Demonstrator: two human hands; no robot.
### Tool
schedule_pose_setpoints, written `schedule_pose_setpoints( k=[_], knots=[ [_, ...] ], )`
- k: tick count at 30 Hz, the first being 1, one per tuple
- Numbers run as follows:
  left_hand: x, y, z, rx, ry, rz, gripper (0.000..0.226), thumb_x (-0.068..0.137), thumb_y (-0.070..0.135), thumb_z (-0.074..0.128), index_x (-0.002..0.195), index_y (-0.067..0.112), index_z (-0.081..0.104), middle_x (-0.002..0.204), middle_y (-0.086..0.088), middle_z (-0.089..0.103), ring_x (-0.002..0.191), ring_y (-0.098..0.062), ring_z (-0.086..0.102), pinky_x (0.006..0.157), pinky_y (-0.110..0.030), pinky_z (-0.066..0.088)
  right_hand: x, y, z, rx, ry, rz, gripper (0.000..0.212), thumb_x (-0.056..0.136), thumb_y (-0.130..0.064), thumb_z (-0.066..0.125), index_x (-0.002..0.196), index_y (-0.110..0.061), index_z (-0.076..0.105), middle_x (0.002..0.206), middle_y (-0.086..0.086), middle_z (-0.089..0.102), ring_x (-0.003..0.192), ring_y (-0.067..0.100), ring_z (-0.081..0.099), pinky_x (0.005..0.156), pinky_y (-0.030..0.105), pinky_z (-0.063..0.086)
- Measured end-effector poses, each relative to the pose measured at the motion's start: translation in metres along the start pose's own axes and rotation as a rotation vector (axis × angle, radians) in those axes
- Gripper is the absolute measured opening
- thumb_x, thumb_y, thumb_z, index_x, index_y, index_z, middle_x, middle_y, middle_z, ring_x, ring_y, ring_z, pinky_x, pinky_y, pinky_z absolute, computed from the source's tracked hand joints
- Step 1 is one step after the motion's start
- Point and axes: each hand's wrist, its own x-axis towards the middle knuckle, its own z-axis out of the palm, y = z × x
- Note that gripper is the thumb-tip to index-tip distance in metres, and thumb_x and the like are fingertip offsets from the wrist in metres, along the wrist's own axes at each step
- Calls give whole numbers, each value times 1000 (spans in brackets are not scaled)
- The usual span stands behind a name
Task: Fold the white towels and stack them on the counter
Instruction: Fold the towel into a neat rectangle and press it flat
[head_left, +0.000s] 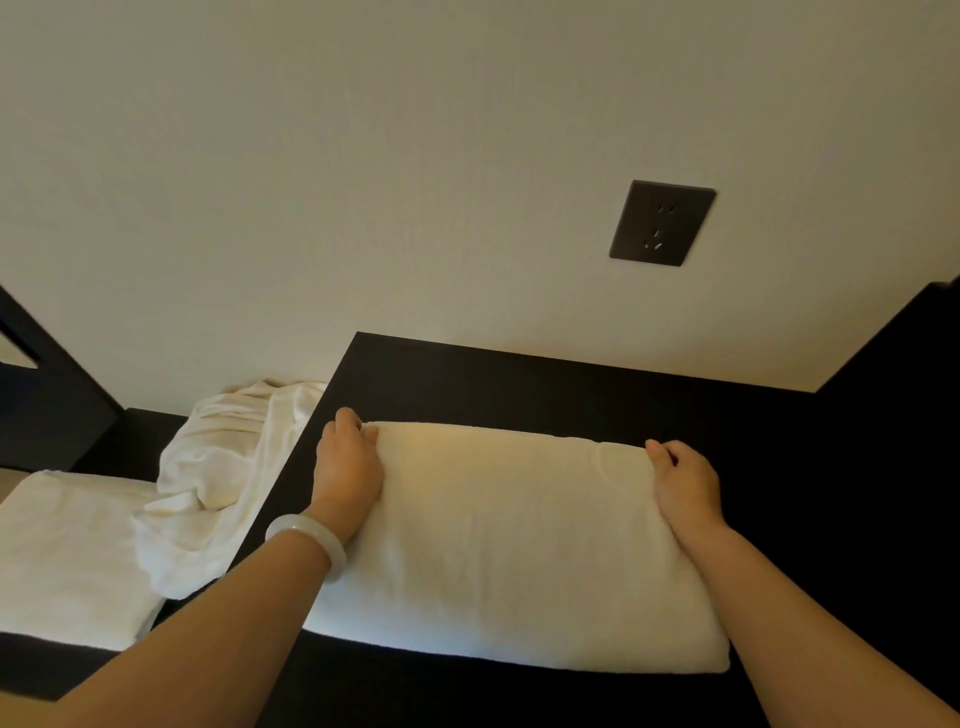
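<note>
A plain cream wall (415, 156) fills the far side of the scene, with a dark square socket plate (661, 223) set into it to the right of centre. Below it runs a black desk (519, 384), its far edge against the wall, and a dark panel (893, 415) rises at its right end.

A folded towel (519, 530), white and thick, lies flat in the middle of the desk with its long side running left to right and its rounded fold along the near edge. The left hand (348, 467) grips its far left corner, fingers curled over the edge and thumb on top; a pale bangle (306, 540) sits on that wrist. The right hand (685, 483) holds the far right corner, palm on the cloth and fingers curled over the far edge. The two hands are well apart, one at each end of the towel.

Left of the desk, a crumpled towel (218, 467) lies heaped against the desk's left edge. Just beside it, further left and nearer, a flat towel (67, 551) lies folded on a lower dark surface (140, 441).
</note>
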Motion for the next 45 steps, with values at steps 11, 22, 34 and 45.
schedule_pose_setpoints(
  k=[11, 22, 34, 45],
  knots=[
    [27, 15, 14, 102, 0, 36, 14, 105, 25, 37, 107, 15, 46, 105, -3, 49, 89, -21, 53, 76, -34, 44, 16, -65, 14, -460, 213, -507, 32, 92, -6, 56, 124, -6, 59, 124, 18, 58, 118, 38, 51, 101, 50, 37],
    [37, 5, 6, -45, -99, 54, 12, 104, 31, 42, 102, 21, 48, 103, 0, 51, 83, -13, 52, 65, -23, 38, -84, -118, 109, -659, -385, -879, 72, 91, -58, -13, 157, -30, -7, 166, -3, -4, 152, 14, -10, 120, 45, -14],
    [-64, -51, -77, -265, -375, -155, 7, 93, 34, 61, 99, 31, 58, 97, 7, 61, 85, -6, 56, 70, -19, 42, -109, -203, 152, -755, -522, -917, 55, 104, -48, 26, 156, -32, 17, 165, -1, 11, 153, 19, 3, 121, 57, 3],
    [-62, -54, -94, -210, -517, -56, 22, 82, 40, 75, 91, 28, 59, 93, 10, 57, 79, -4, 50, 69, -17, 39, -95, -204, 175, -711, -397, -763, 50, 103, -50, 29, 150, -33, 32, 144, -1, 46, 131, 21, 42, 107, 44, 34]
  ],
)
